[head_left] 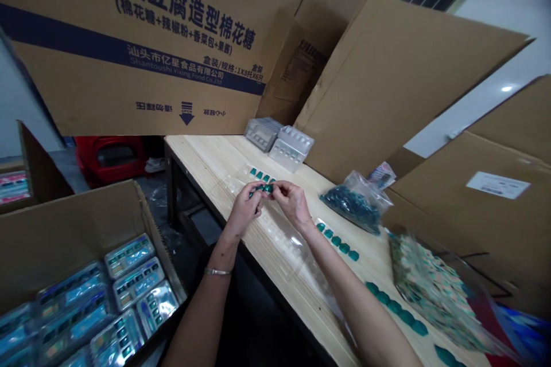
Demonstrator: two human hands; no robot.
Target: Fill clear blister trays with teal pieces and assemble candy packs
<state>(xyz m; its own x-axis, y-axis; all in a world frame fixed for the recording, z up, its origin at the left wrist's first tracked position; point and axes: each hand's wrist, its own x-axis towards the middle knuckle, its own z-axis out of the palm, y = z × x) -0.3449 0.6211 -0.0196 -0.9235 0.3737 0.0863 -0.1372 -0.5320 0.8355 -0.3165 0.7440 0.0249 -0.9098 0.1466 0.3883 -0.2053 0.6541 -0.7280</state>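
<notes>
My left hand (246, 209) is closed, its thumb and fingers pinching small dark-teal gem-shaped pieces (267, 188). From the other side my right hand (294, 202) pinches the same pieces at their right end, so the two hands nearly meet over the table. Just behind them lies a transparent blister tray (246, 171) with teal pieces in a row. Below my hands and right forearm, more transparent plastic trays (286, 238) rest along the table's near edge. A row of teal gem pieces (336, 241) sits right of my right wrist.
Stacked transparent trays (290, 146) stand at the back of the wooden table (202, 155). To the right are a bag of teal pieces (355, 200) and a bag of printed pieces (434, 281). Large cartons (172, 28) wall the back. An open carton (81, 223) holds several packed sets.
</notes>
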